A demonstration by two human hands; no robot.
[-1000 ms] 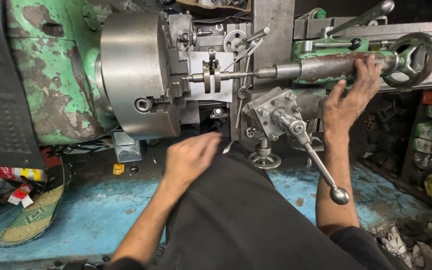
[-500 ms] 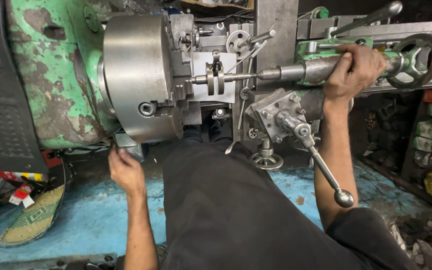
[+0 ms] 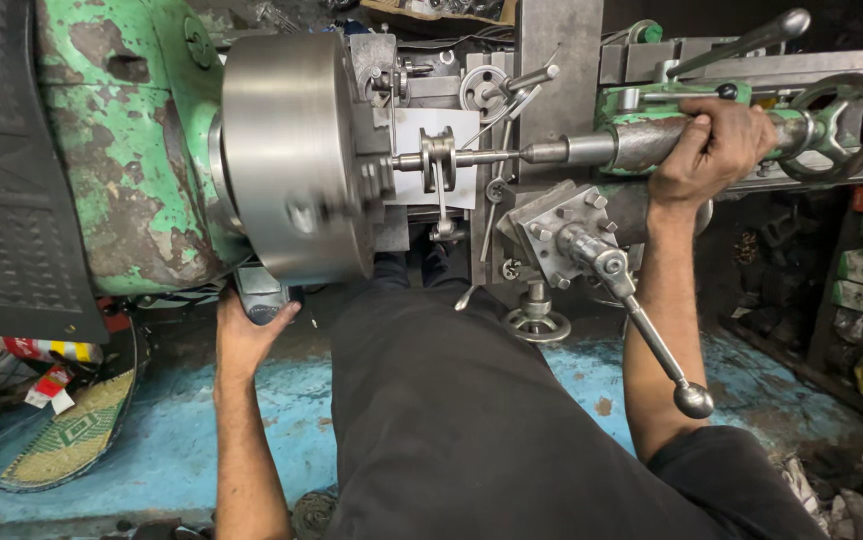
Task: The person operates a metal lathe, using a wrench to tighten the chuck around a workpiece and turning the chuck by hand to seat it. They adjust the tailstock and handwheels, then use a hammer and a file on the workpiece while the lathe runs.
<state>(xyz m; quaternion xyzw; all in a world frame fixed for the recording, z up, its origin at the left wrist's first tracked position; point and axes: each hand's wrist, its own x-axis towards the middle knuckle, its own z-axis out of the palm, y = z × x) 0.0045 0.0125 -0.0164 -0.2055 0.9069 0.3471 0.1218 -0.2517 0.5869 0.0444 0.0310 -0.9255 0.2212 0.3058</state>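
Tailstock barrel [image 3: 642,145] lies under right hand [image 3: 712,150], fingers wrapped closed around it; long axis runs sideways toward chuck [image 3: 292,155]. Left hand [image 3: 252,330] low beneath chuck, fingers curled on grey lever [image 3: 257,292], mostly hidden. Handwheel [image 3: 842,125] just beyond right knuckles, nearer right hand.

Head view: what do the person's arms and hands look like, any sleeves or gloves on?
Both arms are bare along their whole visible length, with no sleeves showing. The left hand and right hand wear no gloves, and no watch, ring or wristband is visible.
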